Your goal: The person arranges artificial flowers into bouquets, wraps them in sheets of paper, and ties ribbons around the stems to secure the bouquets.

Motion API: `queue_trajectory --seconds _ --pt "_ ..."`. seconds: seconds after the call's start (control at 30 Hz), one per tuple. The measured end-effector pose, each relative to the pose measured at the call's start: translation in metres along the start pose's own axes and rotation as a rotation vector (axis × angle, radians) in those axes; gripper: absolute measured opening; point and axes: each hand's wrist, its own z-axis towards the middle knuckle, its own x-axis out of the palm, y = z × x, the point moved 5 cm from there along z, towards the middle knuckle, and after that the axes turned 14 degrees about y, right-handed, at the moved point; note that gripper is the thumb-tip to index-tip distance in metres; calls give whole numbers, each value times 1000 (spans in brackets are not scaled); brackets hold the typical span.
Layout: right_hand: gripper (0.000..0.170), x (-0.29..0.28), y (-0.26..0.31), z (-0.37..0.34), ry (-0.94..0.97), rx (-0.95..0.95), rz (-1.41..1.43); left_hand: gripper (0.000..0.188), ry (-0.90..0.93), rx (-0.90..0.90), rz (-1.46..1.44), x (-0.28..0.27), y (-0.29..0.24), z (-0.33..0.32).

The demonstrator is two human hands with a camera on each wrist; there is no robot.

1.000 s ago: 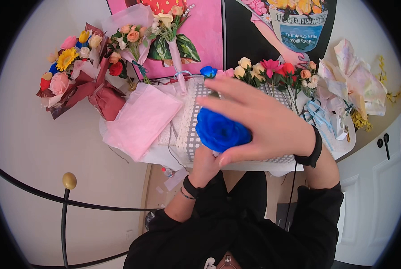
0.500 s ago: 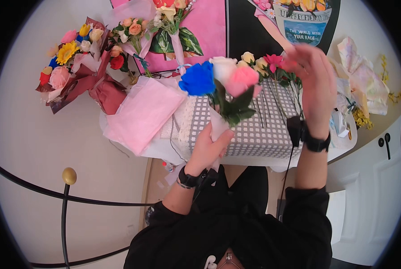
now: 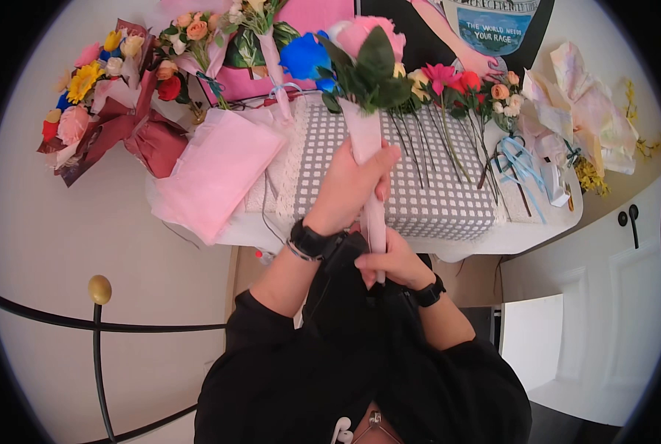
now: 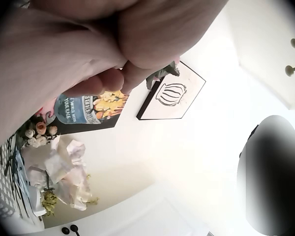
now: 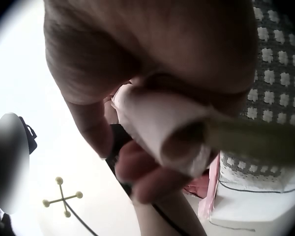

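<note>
A small bouquet wrapped in pale pink paper [image 3: 365, 137] stands upright over the table's front edge. At its top are a blue rose [image 3: 304, 59], a pink rose [image 3: 377, 37], part of a white bloom and dark green leaves [image 3: 375, 80]. My left hand [image 3: 349, 185] grips the wrapped stems below the leaves. Lower down, my right hand [image 3: 395, 259] holds the paper's bottom end between thumb and fingers. The right wrist view shows the rolled paper tube [image 5: 155, 120] within the fingers, a blurred green stem [image 5: 255, 140] poking from its opening. In the left wrist view my hand hides the bouquet's stems.
Folded pink paper [image 3: 216, 174] lies on the table's left. Loose flowers [image 3: 456, 85] lie across the checked cloth [image 3: 437, 211]. Blue ribbon [image 3: 521, 166] and a white box [image 3: 557, 189] are at right. Wrapped bouquets [image 3: 82, 92] stand at back left, crumpled pale wrapping [image 3: 578, 111] at right.
My right hand has come down from above the flowers, past the table's right side, to the bouquet's lower end. The left hand has kept its hold, and the bouquet has risen in view.
</note>
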Motion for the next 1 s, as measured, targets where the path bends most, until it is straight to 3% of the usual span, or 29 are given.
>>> queue_trajectory --seconds 0.1,0.2,0.43,0.5,0.6,0.73,0.8,0.93,1.0 --pt "37 -8 1 1 -177 42 66 20 27 -12 2 -3 -2 12" --pt "23 -14 9 2 -293 72 -95 22 4 -43 -34 -5 2 20" --pt "26 -23 10 1 -288 91 -128 23 -30 15 -4 -2 0 25" --pt "30 -26 17 3 -406 -119 -398 23 -61 34 -6 -3 -1 26" --pt "32 -22 24 -1 -534 -165 -594 22 -84 65 8 -4 -1 27" --pt "30 -21 35 -3 -559 -275 -722 20 -47 28 -57 3 3 25" --pt "23 -16 18 0 -335 63 -103 19 31 14 -87 7 2 24" --pt "15 -5 18 -4 -129 64 174 18 260 -18 -208 16 0 18" --pt "22 6 11 -5 244 114 294 18 366 -27 -279 18 -1 13"
